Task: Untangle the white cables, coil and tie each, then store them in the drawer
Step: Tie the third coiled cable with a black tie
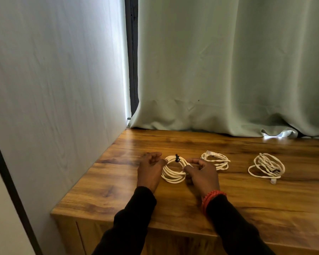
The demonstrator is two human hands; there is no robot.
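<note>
Fingers of both hands curl in around one white cable coil [173, 171] lying flat on the wooden cabinet top [247, 199]: the left hand [150, 172] cups the coil's left edge with thumb and fingers bent, and the right hand [203, 174] pinches the coil's right edge between thumb and forefinger. Whether the left fingers actually grip the loops or only rest against them cannot be told. This coil is a neat round of several smooth loops, bound at its far side by a small black tie [177, 158]. Just beyond the right hand lies a second coil [216, 160], flatter and looser, with a pale plug at its far-left edge. Well apart to the right sits a third bundle [266, 166], a slack, crossing tangle of loops with a dark tie low in it and a plug end trailing toward the front. The top is glossy, warm brown wood grain. A pale wood-grain panel [53, 80] stands along its left side, and a soft grey-green curtain [228, 67] drapes onto the back edge. Black sleeves cover both forearms, and a red beaded bracelet [210, 198] circles the right wrist.
</note>
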